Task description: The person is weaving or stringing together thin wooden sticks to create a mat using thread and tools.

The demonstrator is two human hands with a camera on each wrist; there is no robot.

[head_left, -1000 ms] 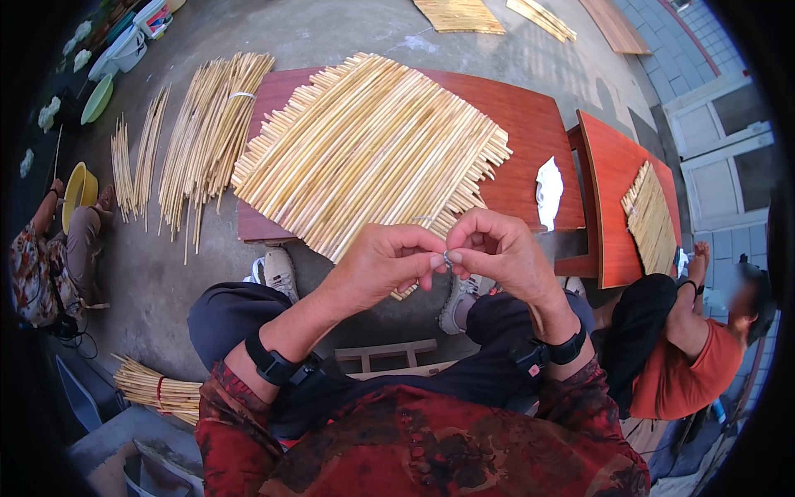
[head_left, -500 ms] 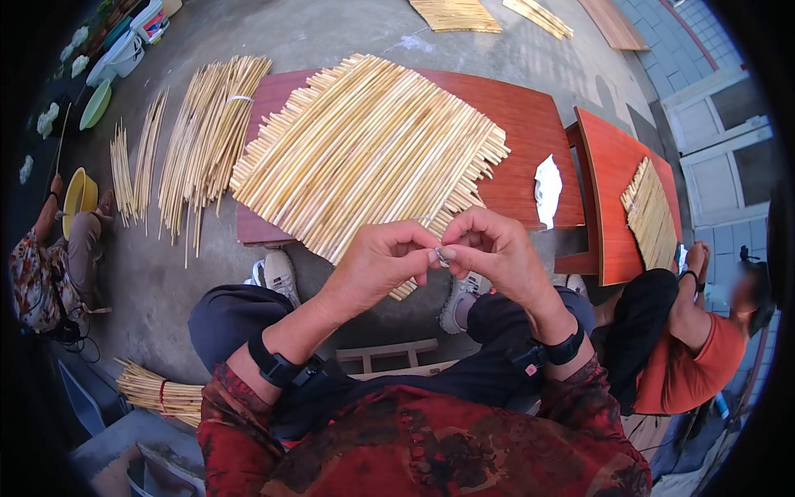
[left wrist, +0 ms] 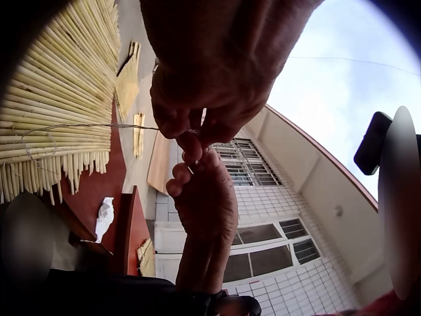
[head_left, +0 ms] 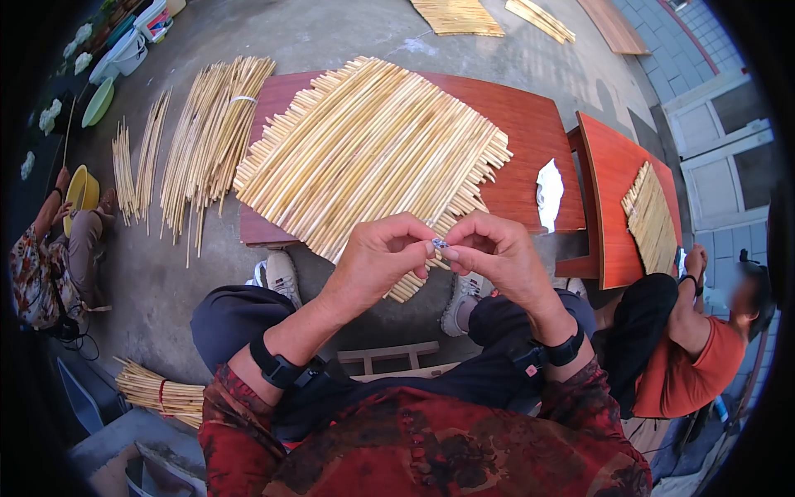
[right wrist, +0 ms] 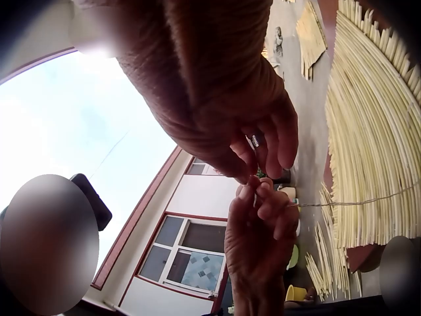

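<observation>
In the head view my left hand and right hand meet fingertip to fingertip over the near edge of a mat of pale reed stalks. Thumb and forefinger of each pinch a small silvery piece of wire. The left wrist view shows a thin twisted wire running from the mat to the fingers. It appears again as a wire strand across the stalks in the right wrist view. The fingers hide most of the pinched end.
The mat lies on a low red-brown table, beside crumpled white paper. A second table bears a smaller mat. Stalk bundles lie on the floor at left. Seated people are on both sides.
Both hands' fingertips have shifted slightly away from my body and a little apart, so more of the silvery wire shows between them. The mat has stayed in place.
</observation>
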